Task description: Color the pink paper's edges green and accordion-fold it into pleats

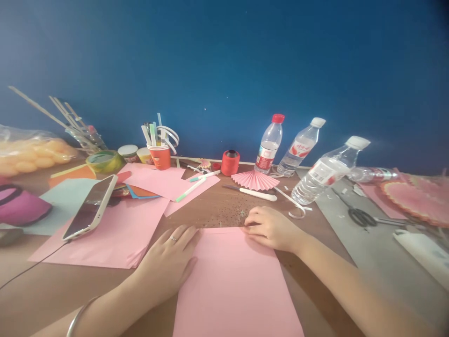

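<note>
A pink sheet of paper point(231, 285) lies flat on the brown table in front of me, with a narrow strip along its far edge that looks folded. My left hand point(171, 257) is at its far left corner, fingers close together over the edge and thumb resting on the sheet. At the far right corner, the bent fingers of my right hand point(268, 228) pinch the edge. Just beyond the paper are a pleated pink paper fan point(255, 179) and a white-handled knife point(257, 194).
To the left, a phone point(91, 208) with a cable lies over stacked pink paper point(105, 243). A red cup of pens point(160, 157), a red thread spool point(230, 162) and upright water bottles point(268, 147) stand near the blue wall. Black scissors point(363, 216) lie at right.
</note>
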`<state>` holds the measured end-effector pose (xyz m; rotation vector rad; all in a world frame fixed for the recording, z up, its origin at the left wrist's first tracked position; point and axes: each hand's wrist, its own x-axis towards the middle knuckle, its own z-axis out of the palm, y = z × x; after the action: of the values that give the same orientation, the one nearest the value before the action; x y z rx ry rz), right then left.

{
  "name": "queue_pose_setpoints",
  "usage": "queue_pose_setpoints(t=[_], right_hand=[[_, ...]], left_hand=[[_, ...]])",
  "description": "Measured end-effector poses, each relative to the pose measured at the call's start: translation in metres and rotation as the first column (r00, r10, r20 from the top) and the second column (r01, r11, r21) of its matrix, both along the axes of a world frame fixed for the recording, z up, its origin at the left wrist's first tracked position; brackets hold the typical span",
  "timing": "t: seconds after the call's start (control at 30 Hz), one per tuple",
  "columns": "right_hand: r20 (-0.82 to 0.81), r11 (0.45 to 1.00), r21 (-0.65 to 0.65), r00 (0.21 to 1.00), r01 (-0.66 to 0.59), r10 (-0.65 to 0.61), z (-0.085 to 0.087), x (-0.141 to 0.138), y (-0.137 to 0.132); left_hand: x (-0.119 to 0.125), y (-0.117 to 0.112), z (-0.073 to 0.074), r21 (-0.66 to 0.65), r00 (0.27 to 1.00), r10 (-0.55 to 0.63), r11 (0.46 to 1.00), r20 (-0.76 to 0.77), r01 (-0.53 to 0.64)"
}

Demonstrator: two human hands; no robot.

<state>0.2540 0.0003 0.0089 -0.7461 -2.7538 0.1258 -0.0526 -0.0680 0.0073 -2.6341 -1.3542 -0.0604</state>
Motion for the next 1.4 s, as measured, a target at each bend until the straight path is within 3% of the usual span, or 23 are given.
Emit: queue_pose_setpoints(t=[0.2,0.37,0.53,0.7,0.83,1.0,1.1,1.2,1.27,1.33,1.4], right_hand=[[-0.031,0.997,-0.001,0.997,0.072,-0.072,-0.011,0.036,-0.005],[-0.077,0.989,-0.064,0.987,0.135,-0.139,-0.009,0.049,-0.005],[-0.105,0.974,-0.113,0.972,0.197,-0.209,-0.002,0.024,-0.006],[0.077,0.880,-0.272,0.921,0.389,-0.383,0.009,-0.013,-0.008],[0.135,0.859,-0.315,0.915,0.404,-0.381,0.016,-0.023,-0.002],[0.140,0.871,-0.310,0.924,0.381,-0.355,0.020,-0.023,0.005],[0.090,0.881,-0.236,0.912,0.409,-0.400,0.026,-0.025,0.008],[-0.023,0.870,-0.098,0.873,0.483,-0.488,0.040,-0.023,0.011],[-0.155,0.855,0.067,0.852,0.515,-0.501,0.047,-0.018,0.011],[-0.303,0.826,0.316,0.875,0.467,-0.378,0.049,-0.010,0.005],[-0.322,0.811,0.474,0.925,0.343,-0.202,0.043,-0.003,-0.006]], left_hand=[[-0.003,0.001,-0.005,-0.014,1.000,-0.017,1.000,0.016,0.017],[0.003,0.003,0.001,-0.080,1.000,-0.002,0.997,-0.012,0.001],[0.020,0.019,0.017,-0.252,0.997,0.079,0.965,0.014,-0.073],[0.031,0.046,0.023,-0.278,0.994,0.092,0.958,0.066,-0.070],[0.027,0.065,0.019,-0.345,0.989,0.102,0.937,0.108,-0.059],[0.019,0.078,0.005,-0.392,0.992,0.079,0.919,0.097,-0.035],[0.021,0.083,0.009,-0.328,0.989,0.078,0.944,0.124,-0.034],[0.026,0.085,0.030,-0.123,0.974,0.108,0.989,0.200,-0.084],[0.027,0.083,0.048,0.057,0.963,0.088,0.993,0.255,-0.106],[0.027,0.073,0.059,0.187,0.963,0.017,0.980,0.268,-0.070],[0.025,0.056,0.060,0.245,0.968,-0.075,0.969,0.239,0.015]])
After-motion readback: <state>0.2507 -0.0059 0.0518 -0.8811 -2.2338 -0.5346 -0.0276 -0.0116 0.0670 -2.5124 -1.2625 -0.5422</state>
